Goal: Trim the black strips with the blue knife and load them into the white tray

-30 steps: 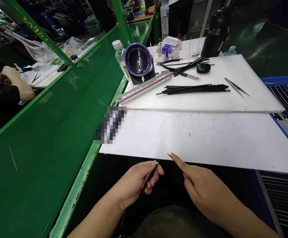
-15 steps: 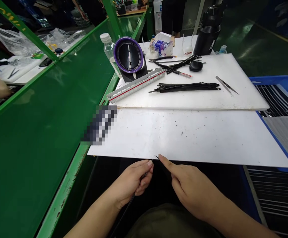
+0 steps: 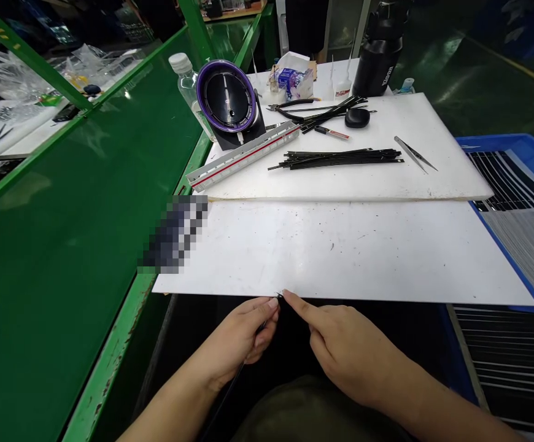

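My left hand [image 3: 248, 334] is closed at the table's front edge, pinching a thin black strip [image 3: 231, 388] between thumb and fingers. The strip trails down toward my lap. Just right of it, my right hand [image 3: 347, 347] is closed with its index finger stretched toward the left fingertips. A small dark pointed tip [image 3: 279, 295] shows beneath that finger, at the end of the strip. The rest of what the right hand grips is hidden. Beyond, on a thick white board [image 3: 433, 184], lie a bundle of black strips [image 3: 340, 159] and tweezers [image 3: 415, 155].
A purple-rimmed fan [image 3: 227, 97], a scale ruler [image 3: 243, 156], pliers [image 3: 294, 112], a small black case [image 3: 357, 118] and a black bottle [image 3: 378, 64] occupy the far area. A blue bin [image 3: 515, 142] with strips stands right; a green partition [image 3: 87, 233] runs left.
My right index finger and the dark tip have moved left, closing the gap to the left fingertips. The view has shifted slightly; the things on the board lie as before.
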Demonstrator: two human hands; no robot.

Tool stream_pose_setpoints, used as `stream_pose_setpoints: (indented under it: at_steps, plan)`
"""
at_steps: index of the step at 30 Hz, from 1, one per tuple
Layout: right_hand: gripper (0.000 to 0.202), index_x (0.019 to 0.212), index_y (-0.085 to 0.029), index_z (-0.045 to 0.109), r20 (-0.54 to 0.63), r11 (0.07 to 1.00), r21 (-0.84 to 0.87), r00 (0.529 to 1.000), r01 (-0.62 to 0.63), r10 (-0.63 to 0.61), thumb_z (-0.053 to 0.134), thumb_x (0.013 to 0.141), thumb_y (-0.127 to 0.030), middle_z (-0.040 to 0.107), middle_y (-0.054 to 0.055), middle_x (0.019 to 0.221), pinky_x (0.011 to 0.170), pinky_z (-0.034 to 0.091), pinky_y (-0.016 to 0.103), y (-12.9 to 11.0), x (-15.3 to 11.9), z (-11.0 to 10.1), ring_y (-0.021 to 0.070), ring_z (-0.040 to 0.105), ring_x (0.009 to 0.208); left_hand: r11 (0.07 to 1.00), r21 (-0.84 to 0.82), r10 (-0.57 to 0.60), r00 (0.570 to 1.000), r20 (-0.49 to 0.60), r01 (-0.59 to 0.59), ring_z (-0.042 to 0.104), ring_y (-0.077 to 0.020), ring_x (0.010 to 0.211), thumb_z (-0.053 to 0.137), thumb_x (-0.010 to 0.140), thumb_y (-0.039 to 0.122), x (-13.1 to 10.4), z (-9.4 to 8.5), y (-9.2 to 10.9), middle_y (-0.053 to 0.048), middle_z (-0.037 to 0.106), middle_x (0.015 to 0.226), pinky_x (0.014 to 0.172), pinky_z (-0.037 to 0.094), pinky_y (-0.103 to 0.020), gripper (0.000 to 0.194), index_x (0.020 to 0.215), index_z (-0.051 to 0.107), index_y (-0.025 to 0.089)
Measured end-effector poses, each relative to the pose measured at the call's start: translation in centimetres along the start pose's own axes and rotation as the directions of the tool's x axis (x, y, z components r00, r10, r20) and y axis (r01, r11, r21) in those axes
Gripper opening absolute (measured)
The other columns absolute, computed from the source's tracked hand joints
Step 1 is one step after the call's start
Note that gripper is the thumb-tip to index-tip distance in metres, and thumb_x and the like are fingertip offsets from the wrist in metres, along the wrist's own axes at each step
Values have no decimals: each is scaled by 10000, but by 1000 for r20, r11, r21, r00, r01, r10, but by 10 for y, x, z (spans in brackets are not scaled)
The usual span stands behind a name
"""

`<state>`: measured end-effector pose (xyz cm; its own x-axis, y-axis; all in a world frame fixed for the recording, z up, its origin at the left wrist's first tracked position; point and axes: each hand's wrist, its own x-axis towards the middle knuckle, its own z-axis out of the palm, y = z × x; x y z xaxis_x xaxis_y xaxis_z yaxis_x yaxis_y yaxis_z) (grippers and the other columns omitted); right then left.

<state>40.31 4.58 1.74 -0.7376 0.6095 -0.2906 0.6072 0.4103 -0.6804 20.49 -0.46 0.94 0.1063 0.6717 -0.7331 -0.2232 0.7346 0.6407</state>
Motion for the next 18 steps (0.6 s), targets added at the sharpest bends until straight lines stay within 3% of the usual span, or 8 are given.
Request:
stream_pose_setpoints:
  at_steps: [11, 18]
  plan:
    - [638, 1509, -339, 300, 14, 996, -91, 1000, -4, 5, 361, 900, -156, 693, 37, 830, 617, 398, 300, -2, 1, -2, 201, 642, 710, 1000, 24, -7, 1000, -19, 7, 182, -50, 400, 528, 892, 469, -1, 4, 4, 79, 355, 485, 367, 103, -176, 310, 769, 487, 188]
    - [641, 1513, -349, 284, 6, 980, -197, 1000, -11, 12, 359, 903, -167, 646, 18, 730, 536, 320, 292, -5, 1, 1, 196, 594, 601, 999, 32, -6, 1000, -24, 7, 171, -44, 392, 531, 890, 468, -1, 4, 4, 83, 347, 476, 363, 99, -164, 315, 757, 490, 184]
